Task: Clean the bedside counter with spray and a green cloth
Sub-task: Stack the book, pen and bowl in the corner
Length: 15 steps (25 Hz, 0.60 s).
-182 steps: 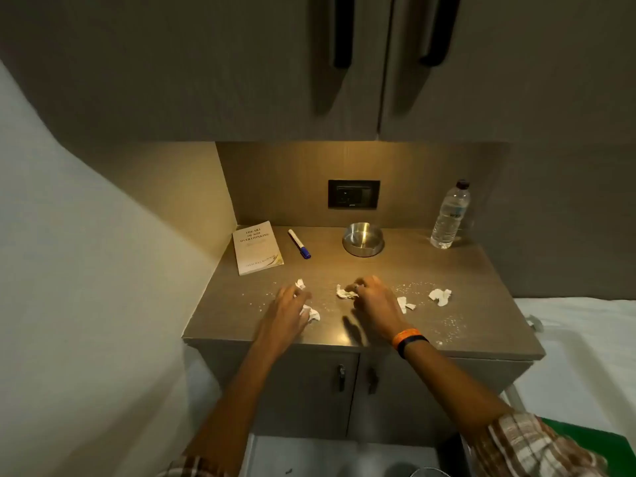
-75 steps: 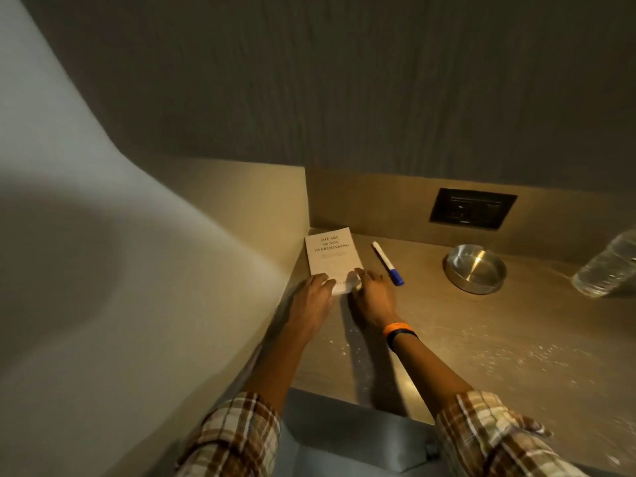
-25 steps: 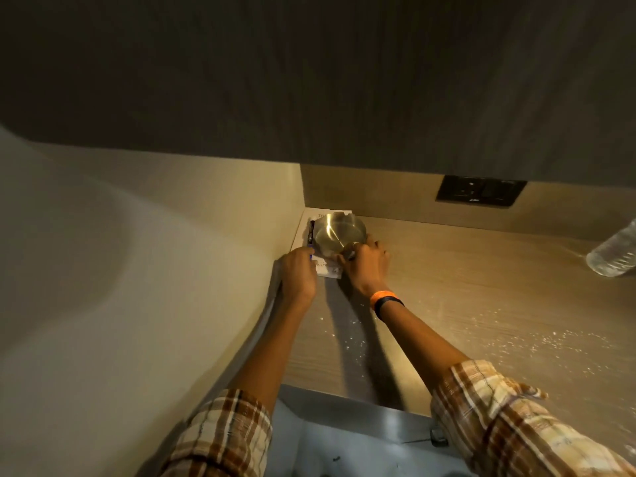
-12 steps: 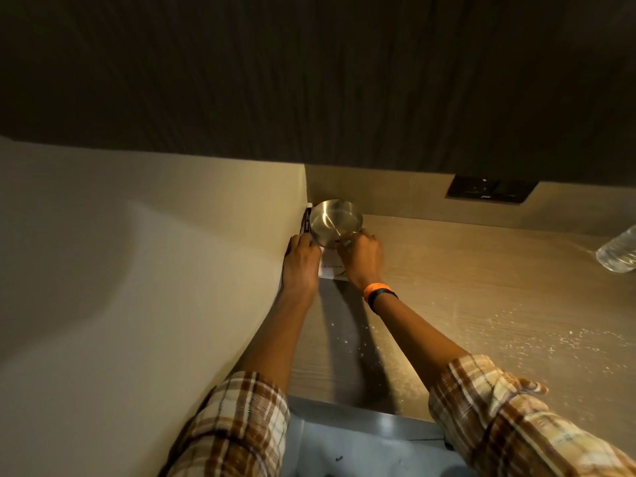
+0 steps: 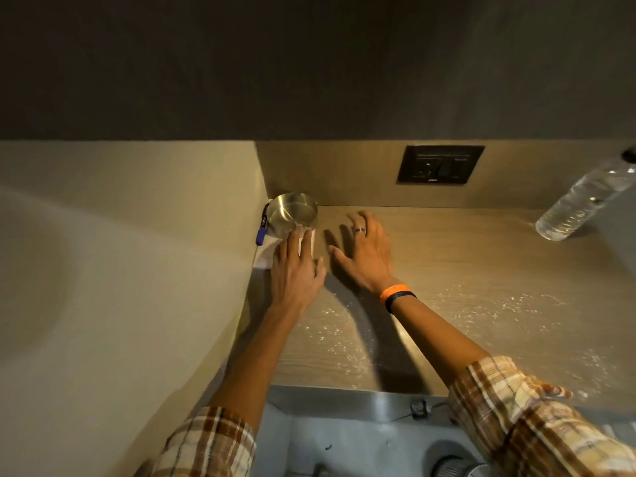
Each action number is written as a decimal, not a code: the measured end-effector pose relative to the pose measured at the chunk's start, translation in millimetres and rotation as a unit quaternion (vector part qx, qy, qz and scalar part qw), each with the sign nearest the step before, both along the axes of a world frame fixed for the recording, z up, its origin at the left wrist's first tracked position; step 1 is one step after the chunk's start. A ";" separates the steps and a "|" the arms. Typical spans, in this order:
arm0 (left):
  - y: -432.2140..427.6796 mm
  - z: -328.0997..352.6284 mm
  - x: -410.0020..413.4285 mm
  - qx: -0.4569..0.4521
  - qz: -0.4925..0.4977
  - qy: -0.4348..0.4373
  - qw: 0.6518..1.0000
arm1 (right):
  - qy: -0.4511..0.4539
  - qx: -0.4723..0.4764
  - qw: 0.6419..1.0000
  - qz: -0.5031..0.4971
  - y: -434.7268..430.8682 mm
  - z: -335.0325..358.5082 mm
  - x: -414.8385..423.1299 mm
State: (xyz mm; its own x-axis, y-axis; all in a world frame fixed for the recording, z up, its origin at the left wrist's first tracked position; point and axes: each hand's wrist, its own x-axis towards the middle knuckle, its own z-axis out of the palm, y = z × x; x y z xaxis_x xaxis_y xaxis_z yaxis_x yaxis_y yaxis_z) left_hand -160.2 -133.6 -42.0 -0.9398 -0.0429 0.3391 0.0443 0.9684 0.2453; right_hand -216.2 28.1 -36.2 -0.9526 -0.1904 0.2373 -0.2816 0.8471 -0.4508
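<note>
The wooden bedside counter (image 5: 464,270) is speckled with white crumbs (image 5: 330,335) near its front and right. In the back left corner a steel bowl (image 5: 292,215) sits on a white book (image 5: 265,256), with a blue-capped marker (image 5: 262,226) against the wall. My left hand (image 5: 297,270) lies flat on the book, fingers spread, touching the bowl's edge. My right hand (image 5: 366,253) hovers open just right of the bowl, holding nothing. No spray or green cloth is in view.
A clear water bottle (image 5: 585,197) stands at the back right. A black socket plate (image 5: 440,164) is on the back panel. A dark cabinet overhangs the counter. The left wall (image 5: 137,270) borders the counter. The grey floor (image 5: 344,438) lies below the front edge.
My right hand has let go of the bowl and moved right, fingers spread. My left hand has slid onto the book. The bowl rests in the corner.
</note>
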 end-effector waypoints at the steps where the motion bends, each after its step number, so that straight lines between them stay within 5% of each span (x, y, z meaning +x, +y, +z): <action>1: 17.7 0.2 -1.1 0.007 -0.019 -0.010 1.000 | 0.010 0.031 0.999 -0.003 24.1 0.2 2.3; 15: 324.4 5.0 -55.4 0.060 -0.201 -0.082 0.974 | -0.018 0.097 0.984 -0.150 331.4 -8.6 46.9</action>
State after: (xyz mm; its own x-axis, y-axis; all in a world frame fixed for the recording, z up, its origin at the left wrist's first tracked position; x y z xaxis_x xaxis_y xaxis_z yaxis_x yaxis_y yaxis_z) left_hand -215.6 190.8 -37.0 -0.9301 0.3087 0.1989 0.3641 0.8451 0.3915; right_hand -169.3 359.4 -44.8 -0.9799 0.0631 0.1895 0.0081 0.9606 -0.2778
